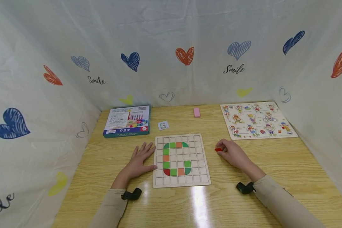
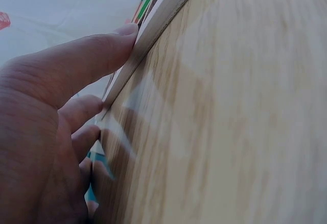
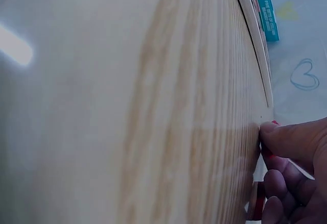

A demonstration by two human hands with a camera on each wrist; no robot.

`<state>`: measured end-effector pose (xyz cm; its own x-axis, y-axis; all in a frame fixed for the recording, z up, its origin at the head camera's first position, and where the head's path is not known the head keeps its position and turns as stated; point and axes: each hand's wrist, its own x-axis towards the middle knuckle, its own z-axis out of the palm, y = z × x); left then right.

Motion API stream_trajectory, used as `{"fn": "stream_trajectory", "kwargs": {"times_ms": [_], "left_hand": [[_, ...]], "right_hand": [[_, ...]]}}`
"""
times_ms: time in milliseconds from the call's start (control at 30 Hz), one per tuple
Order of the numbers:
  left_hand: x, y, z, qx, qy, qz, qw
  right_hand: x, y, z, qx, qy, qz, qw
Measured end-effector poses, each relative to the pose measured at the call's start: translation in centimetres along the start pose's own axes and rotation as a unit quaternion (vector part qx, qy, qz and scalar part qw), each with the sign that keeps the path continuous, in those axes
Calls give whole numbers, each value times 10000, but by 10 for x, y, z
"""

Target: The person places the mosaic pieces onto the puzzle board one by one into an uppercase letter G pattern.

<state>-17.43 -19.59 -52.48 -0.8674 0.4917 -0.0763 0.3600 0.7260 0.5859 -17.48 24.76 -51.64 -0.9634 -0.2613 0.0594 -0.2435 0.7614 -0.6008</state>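
Observation:
A wooden grid board (image 1: 194, 181) lies on the table with green, orange and dark red tiles set in a C-like outline. My left hand (image 1: 139, 161) rests at its left side, fingers spread and straight. In the left wrist view, the thumb (image 2: 110, 48) touches the board's edge. To the right of the board, my right hand (image 1: 234, 154) pinches a small red tile (image 1: 218, 149) between thumb and fingers, just over the tabletop. In the right wrist view the fingers mostly hide this tile. A second red patch (image 3: 260, 202) shows beneath the lower fingers there; what it is I cannot tell.
A boxed toy set (image 1: 126, 122) lies at the back left, with a small pattern card (image 1: 163, 125) beside it. A pink block (image 1: 197, 112) stands at the back. Toward the back right lies a picture puzzle board (image 1: 256, 122). A white curtain (image 1: 159, 31) with hearts surrounds the table.

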Motion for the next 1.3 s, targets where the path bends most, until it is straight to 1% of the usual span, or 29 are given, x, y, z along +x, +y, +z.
{"fn": "stream_trajectory", "kwargs": {"times_ms": [167,367,500,667,933,1100,1200,1300], "left_hand": [[0,0,1,-11,-18,13,10000],[1,-1,2,19,-6,13,10000],[1,-2,2,31,-13,4,10000],[1,-3,3,37,-37,-10,10000],[1,-2,2,52,-68,-19,10000],[1,-2,2,52,-49,-24,10000],[1,-2,1,27,-39,-18,10000],[0,-1,1,19,-46,-19,10000]], "right_hand": [[-3,1,0,6,-25,22,10000],[-4,0,0,11,129,-128,9998],[-4,-2,-1,40,160,-188,9997],[-3,-5,1,159,223,-273,9993],[3,-15,8,376,278,-247,9986],[10,-25,12,504,90,-501,9974],[15,-33,17,669,-184,-607,9957],[22,-41,23,878,-472,-613,9931]]}}
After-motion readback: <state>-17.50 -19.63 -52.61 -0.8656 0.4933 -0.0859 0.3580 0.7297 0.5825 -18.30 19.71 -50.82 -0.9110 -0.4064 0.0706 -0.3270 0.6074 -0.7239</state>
